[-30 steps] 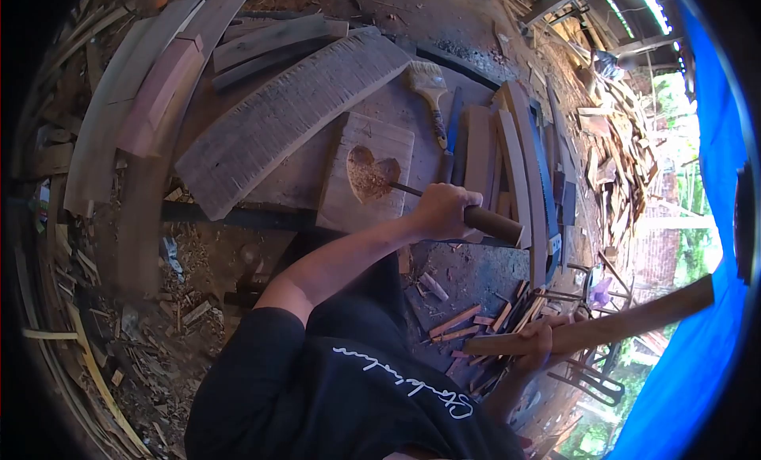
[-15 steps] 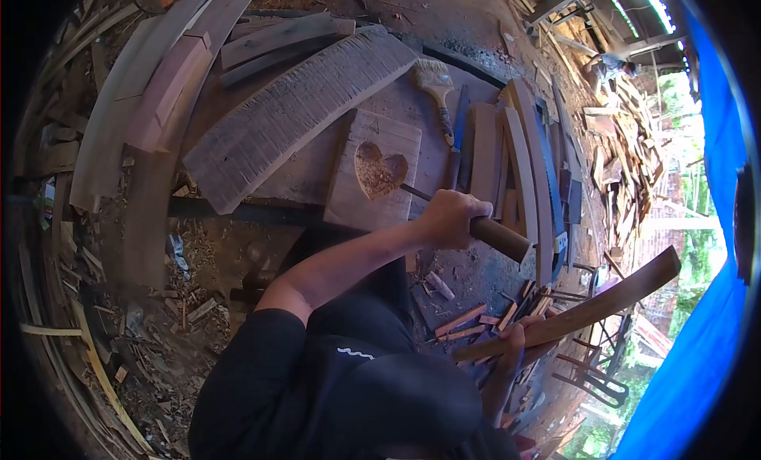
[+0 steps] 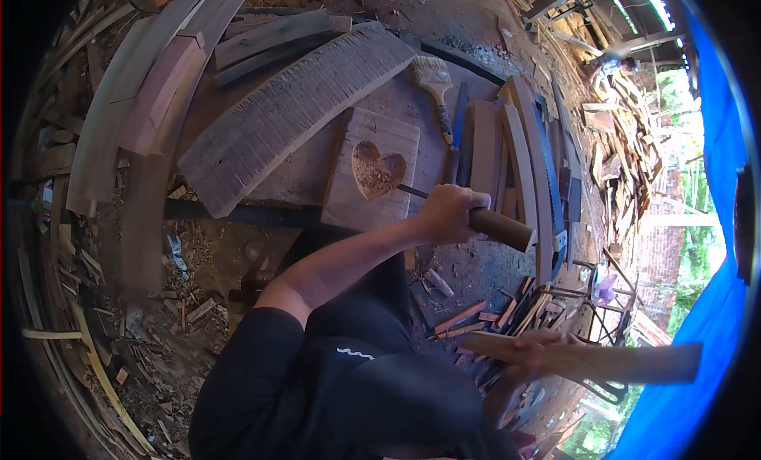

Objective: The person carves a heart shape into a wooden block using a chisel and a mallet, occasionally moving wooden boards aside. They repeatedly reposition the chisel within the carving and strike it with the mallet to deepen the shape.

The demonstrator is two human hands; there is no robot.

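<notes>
Your left hand (image 3: 450,214) is wrapped around the chisel (image 3: 503,230), blade at the edge of the heart-shaped recess (image 3: 376,173) in the wooden board (image 3: 357,209); your right hand (image 3: 533,355) grips the wooden club (image 3: 638,363). Align blows with the chisel's axis.

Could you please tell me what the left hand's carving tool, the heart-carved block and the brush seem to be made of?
Carving tool: smooth brown handle, probably wood; thin dark shaft, likely metal.
Heart-carved block: wood, apparently unvarnished, from its pale, matte face and the chips in the hollow.
Brush: pale bristles, natural or synthetic unclear; handle material uncertain.
</notes>
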